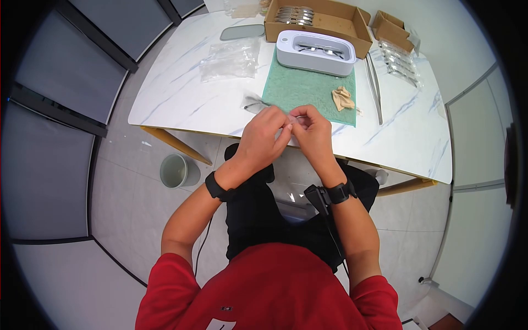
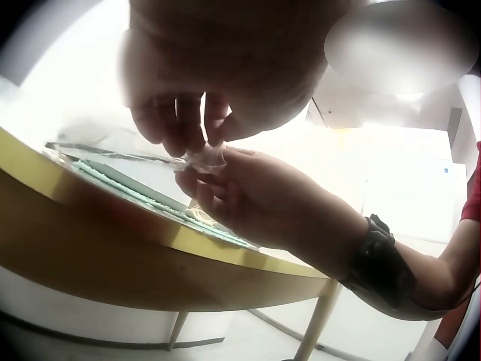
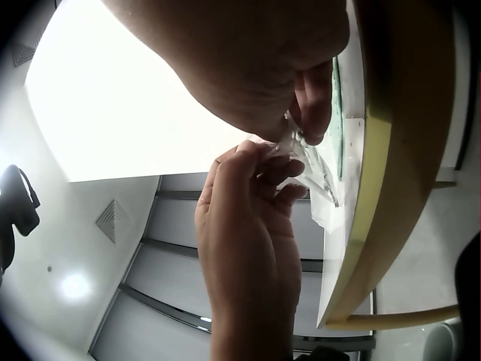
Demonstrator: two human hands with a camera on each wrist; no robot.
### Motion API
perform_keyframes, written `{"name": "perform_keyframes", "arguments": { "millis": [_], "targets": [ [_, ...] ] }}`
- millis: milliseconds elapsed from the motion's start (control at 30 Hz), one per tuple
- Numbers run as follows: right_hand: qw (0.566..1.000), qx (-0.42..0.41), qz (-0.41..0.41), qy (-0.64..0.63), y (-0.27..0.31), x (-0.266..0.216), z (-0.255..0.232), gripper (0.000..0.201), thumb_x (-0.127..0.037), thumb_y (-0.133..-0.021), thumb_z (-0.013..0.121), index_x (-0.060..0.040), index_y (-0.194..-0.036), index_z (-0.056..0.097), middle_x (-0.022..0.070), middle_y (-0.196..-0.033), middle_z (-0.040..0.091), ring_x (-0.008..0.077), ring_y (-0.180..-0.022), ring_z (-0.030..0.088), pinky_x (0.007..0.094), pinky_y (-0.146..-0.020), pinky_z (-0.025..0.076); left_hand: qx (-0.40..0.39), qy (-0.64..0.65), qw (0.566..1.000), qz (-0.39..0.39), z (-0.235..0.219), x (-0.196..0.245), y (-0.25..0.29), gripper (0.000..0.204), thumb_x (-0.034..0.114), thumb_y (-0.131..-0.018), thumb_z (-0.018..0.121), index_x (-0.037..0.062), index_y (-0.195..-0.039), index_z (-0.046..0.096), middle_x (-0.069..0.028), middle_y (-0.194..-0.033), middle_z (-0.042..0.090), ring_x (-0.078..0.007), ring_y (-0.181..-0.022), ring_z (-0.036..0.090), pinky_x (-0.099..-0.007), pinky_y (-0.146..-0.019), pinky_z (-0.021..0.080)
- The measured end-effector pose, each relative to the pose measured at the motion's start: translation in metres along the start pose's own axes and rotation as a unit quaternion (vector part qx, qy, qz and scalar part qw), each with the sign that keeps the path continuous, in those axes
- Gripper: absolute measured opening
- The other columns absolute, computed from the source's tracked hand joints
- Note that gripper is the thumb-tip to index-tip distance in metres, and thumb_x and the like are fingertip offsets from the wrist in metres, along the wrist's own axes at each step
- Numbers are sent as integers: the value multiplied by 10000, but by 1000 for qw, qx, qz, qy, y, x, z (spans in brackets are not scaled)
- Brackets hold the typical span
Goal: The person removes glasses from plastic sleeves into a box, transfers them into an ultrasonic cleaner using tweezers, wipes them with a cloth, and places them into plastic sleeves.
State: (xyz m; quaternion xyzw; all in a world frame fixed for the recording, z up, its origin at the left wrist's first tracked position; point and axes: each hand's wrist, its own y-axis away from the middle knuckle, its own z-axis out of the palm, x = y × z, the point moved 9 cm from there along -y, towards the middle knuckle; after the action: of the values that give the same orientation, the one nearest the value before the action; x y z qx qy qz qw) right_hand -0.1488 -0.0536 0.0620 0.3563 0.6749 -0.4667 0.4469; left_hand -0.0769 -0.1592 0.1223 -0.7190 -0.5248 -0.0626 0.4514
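Head view: the left hand (image 1: 260,138) and right hand (image 1: 315,138) are pinching a clear sleeve (image 1: 252,101) at the table's (image 1: 170,93) near edge, seemingly opening it; dark eyewear (image 1: 265,103) is apparently lying inside. Next, careful withdrawal is probably being called for. The cleaner (image 1: 314,65) is holding spectacles (image 1: 322,50) (uncovered); the far carton (image 1: 336,24), a packed row (image 1: 295,15).

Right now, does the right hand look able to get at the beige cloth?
Probably yes: the beige cloth lies on the green towel just beyond the right hand, with nothing over it. That hand should first release the clear plastic bag it pinches.
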Motion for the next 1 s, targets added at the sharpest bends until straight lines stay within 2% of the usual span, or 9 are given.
{"name": "perform_keyframes", "arguments": {
  "millis": [100, 167, 233, 300, 433, 500, 733, 933, 1000],
  "targets": [
    [998, 15, 30, -45, 0, 2, -6, 124, -54, -861, 714, 1, -945, 641, 40, -755, 655, 73, -664, 588, 229, -615, 501, 2, -20, 1000, 16, -4, -1, 4, 79, 13, -836, 642, -2, -885, 582, -129, -877, 587, -314, -813, 588, -371, -694, 474],
    [997, 24, 41, -54, 0, 3, -14, 115, -54, -873, 706, 4, -945, 637, 26, -756, 649, 59, -667, 579, 222, -619, 498, 81, -22, 996, -32, -21, -11, 11, 154, 23, -823, 664, 11, -955, 586, -107, -982, 606, -273, -882, 602, -339, -710, 475],
    [994, 20, 64, -91, 0, 8, -19, 136, -61, -879, 708, 10, -958, 623, 16, -743, 637, 48, -660, 568, 204, -610, 478, 104, -6, 992, -70, -32, -27, 18, 257, 75, -819, 711, 12, -1036, 586, -130, -1066, 591, -265, -933, 600, -327, -758, 485],
    [992, 3, 77, -98, 2, 8, -22, 145, -58, -879, 709, 11, -966, 616, 19, -741, 636, 47, -658, 566, 201, -604, 468, 191, 94, 957, -195, -46, -67, 31, 313, 125, -863, 719, 5, -1111, 569, -102, -1130, 602, -185, -968, 602, -298, -759, 487],
    [983, -57, 92, -149, 7, 3, -11, 153, -49, -881, 702, 15, -977, 600, 22, -743, 637, 46, -657, 559, 199, -588, 445, 186, 222, 919, -267, -48, -99, 37, 401, 172, -884, 730, -5, -1189, 540, -92, -1190, 591, -132, -989, 592, -273, -761, 490],
    [982, -56, 94, -157, 7, 2, -11, 151, -48, -884, 698, 16, -977, 600, 24, -747, 640, 47, -659, 560, 201, -590, 447, 91, 285, 891, -342, -29, -108, 39, 462, 191, -880, 742, -5, -1231, 515, -109, -1210, 584, -131, -1003, 586, -269, -777, 490],
    [979, -51, 97, -172, 8, 6, -14, 135, -43, -897, 686, 22, -978, 599, 40, -774, 656, 56, -672, 572, 207, -606, 460, 165, 176, 928, -284, -44, -104, 40, 425, 200, -922, 671, -8, -1257, 512, -117, -1245, 598, -130, -1008, 581, -266, -807, 471],
    [968, -62, 108, -218, 9, 8, -11, 124, -43, -909, 673, 14, -996, 606, 58, -834, 668, 85, -740, 626, 219, -635, 490, 144, 262, 904, -304, -38, -109, 42, 449, 205, -923, 670, -4, -1279, 493, -89, -1205, 604, -122, -1019, 576, -264, -792, 462],
    [964, -62, 117, -231, 11, 7, -11, 129, -48, -907, 679, 10, -998, 607, 60, -848, 669, 92, -756, 637, 221, -639, 495, 151, 280, 880, -353, -36, -118, 49, 466, 221, -929, 671, 1, -1294, 480, -90, -1199, 605, -122, -1028, 578, -263, -791, 461]
  ]
}}
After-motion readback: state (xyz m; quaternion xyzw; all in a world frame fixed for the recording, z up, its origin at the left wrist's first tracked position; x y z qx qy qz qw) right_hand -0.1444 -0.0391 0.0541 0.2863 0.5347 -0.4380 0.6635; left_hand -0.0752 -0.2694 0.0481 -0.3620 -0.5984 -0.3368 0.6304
